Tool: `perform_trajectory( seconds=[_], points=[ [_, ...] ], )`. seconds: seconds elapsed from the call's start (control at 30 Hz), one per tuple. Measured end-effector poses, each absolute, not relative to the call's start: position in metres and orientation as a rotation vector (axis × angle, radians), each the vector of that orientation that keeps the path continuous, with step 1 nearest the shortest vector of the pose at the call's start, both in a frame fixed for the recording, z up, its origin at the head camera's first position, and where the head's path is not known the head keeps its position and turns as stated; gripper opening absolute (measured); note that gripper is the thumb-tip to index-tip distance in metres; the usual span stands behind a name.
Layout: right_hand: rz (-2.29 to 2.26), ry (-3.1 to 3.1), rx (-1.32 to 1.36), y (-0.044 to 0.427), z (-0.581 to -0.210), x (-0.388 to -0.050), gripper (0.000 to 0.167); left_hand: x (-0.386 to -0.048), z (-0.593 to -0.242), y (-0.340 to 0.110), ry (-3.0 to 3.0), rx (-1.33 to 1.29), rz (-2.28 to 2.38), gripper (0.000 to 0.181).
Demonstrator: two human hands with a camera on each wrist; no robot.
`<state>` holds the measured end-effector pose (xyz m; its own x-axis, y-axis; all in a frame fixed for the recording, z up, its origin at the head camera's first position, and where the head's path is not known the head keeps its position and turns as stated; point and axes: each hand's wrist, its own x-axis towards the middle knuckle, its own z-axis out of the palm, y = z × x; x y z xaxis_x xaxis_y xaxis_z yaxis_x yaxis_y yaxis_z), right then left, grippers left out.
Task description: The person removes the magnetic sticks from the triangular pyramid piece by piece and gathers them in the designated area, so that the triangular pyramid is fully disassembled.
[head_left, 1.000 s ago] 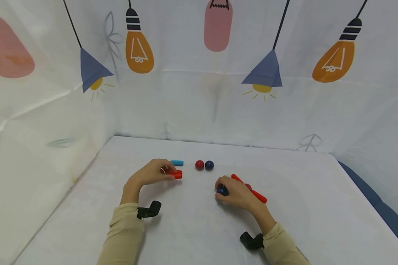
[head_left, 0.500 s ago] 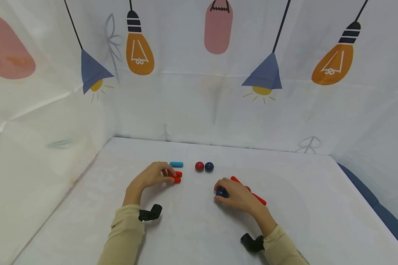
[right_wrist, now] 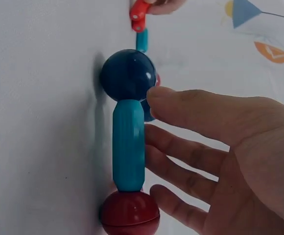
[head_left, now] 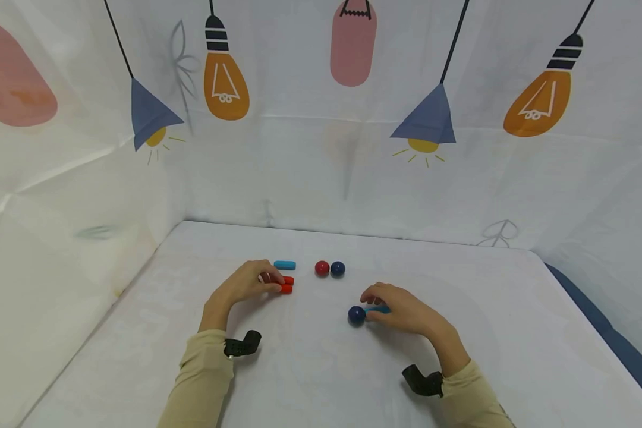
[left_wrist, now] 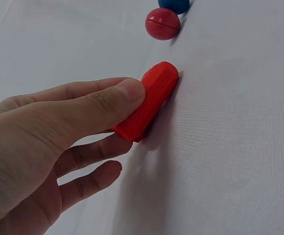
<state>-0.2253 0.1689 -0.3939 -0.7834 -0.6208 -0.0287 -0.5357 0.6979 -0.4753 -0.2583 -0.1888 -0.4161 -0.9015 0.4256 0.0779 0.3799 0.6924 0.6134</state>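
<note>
My left hand pinches two red rods laid side by side, between thumb and fingertips; the left wrist view shows the red rod close up. My right hand hovers beside a dark blue ball, its fingers loosely bent with nothing gripped. In the right wrist view, a light blue rod joins that blue ball to a red ball. The thumb lies at the ball's edge; whether it touches, I cannot tell. In the head view, the hand hides most of this piece.
Behind the hands, a red ball and another dark blue ball sit side by side. A light blue rod lies just beyond my left hand. All rest on a white table backed by a printed cloth.
My right hand has let go of the dark blue ball and shifted right, uncovering part of the light blue rod and covering the red rods there. The left hand's two red rods became separately visible.
</note>
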Motion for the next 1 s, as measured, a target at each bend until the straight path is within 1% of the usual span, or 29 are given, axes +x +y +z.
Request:
perform_trajectory(
  seconds=[0.23,0.5,0.83,1.0],
  points=[
    [-0.603,2.746,-1.008,0.169,-0.398,-0.228,0.019,-0.260,-0.419,-0.188,2.848,0.675,0.989,0.013],
    [-0.541,2.792,-0.999,0.166,-0.403,-0.227,0.012,-0.261,-0.423,-0.187,2.871,0.672,1.005,0.011],
    [-0.547,2.785,-0.986,0.164,-0.404,-0.227,0.013,-0.262,-0.420,-0.185,2.868,0.641,1.017,0.011],
    [-0.538,2.813,-0.989,0.163,-0.407,-0.227,0.013,-0.260,-0.410,-0.175,2.840,0.707,1.040,0.013]
  ],
)
